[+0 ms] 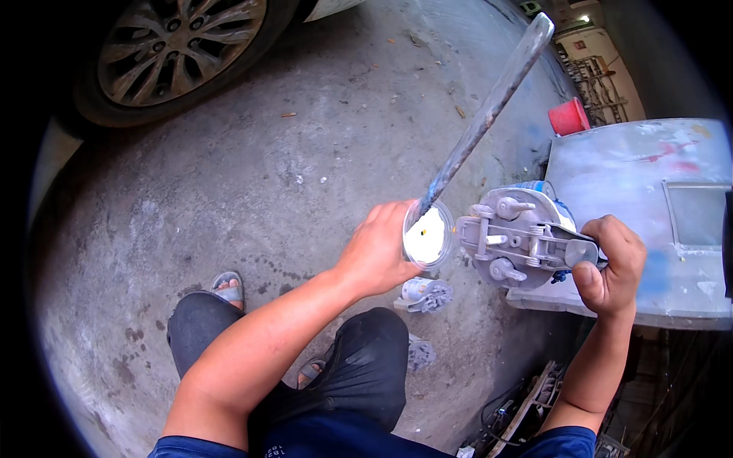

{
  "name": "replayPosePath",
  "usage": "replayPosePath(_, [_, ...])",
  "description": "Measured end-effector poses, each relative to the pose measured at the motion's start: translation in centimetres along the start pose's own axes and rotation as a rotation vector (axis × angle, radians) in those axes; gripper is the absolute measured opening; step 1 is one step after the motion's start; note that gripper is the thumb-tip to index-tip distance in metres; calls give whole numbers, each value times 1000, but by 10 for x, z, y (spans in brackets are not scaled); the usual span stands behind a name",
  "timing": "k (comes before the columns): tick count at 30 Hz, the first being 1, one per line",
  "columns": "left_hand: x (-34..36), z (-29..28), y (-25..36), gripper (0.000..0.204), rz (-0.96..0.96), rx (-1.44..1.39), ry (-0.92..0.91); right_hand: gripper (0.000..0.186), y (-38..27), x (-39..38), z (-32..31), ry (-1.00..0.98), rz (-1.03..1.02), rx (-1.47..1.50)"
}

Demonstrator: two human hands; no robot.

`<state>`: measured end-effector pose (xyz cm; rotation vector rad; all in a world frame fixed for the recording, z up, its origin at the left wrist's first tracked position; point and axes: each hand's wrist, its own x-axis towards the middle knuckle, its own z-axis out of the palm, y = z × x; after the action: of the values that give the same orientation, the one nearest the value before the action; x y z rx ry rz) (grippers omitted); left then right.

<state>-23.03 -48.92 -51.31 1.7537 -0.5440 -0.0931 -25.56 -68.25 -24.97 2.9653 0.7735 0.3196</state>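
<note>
My left hand (379, 246) grips a clear plastic cup (427, 235) with white liquid inside. A long paint-stained stir stick (489, 107) stands in the cup and leans up to the right. My right hand (611, 263) holds the handle of a grey can with a lever lid (519, 237), tilted so that its spout end sits right beside the cup's rim. Both are held above the concrete floor, over my knees.
A grey paint-marked car panel (649, 198) lies to the right under the can. A red bucket (568, 117) stands behind it. A car wheel (179, 46) is at the upper left. A small grey cap (424, 295) lies on the floor by my sandalled feet (227, 288).
</note>
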Motion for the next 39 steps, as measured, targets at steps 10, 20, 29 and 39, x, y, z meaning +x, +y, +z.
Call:
replayPosePath(10, [-1, 2, -3, 79, 5, 1, 19, 44, -3, 0, -2, -8, 1, -11])
replayPosePath(20, [-3, -1, 1, 77, -10, -6, -5, 35, -8, -4, -4, -7, 31, 7])
replayPosePath(29, [-3, -2, 6, 77, -11, -11, -24, 37, -12, -5, -6, -8, 7, 15])
replayPosePath(39, [-4, 1, 1, 79, 21, -20, 2, 64, -7, -6, -1, -11, -16, -18])
